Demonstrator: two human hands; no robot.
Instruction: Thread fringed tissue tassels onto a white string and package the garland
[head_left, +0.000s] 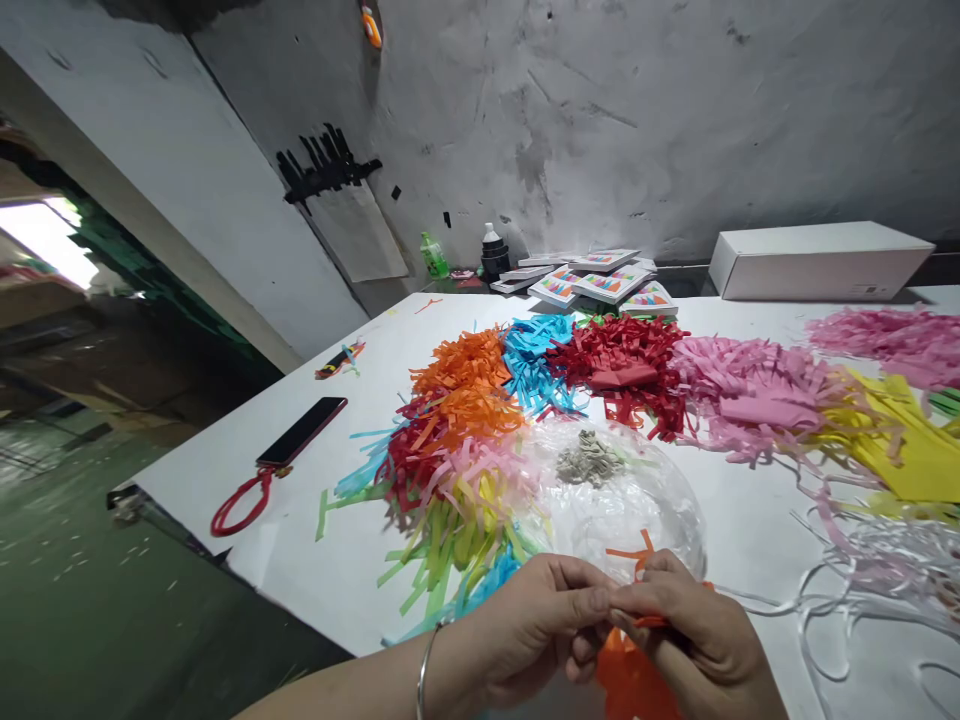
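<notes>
R hand [701, 632] is grasping orange paper [636, 682], its thumb & fingers bending round it; thin strips are poking up above the knuckles & a wider part is hanging below, btwn the hands. L hand [546, 625] is pressing thumb & finger together, tips meeting the R fingertips; can't tell if it's gripping the paper too, as the spot is hidden. A bracelet [423, 675] is circling the L wrist.

Just beyond the hands, a clear bag [667, 500] is lying on the white table [300, 545], w/ a beige clump [589, 458] sitting on it. Round its L & far sides, fringe piles are curving: orange pile [463, 372], blue pile [534, 345], red pile [628, 365], pink pile [754, 385]. Yellow paper [911, 440] is lying far R, & white string [814, 600] is looping R of the R hand.

On the L, a phone [304, 432] is lying flat w/ a red strap [241, 508] trailing. At the back, printed packs [606, 284] are lying stacked btwn a black bottle [495, 258] & a white box [814, 265]; a green bottle [433, 257] is standing nr the black one.
</notes>
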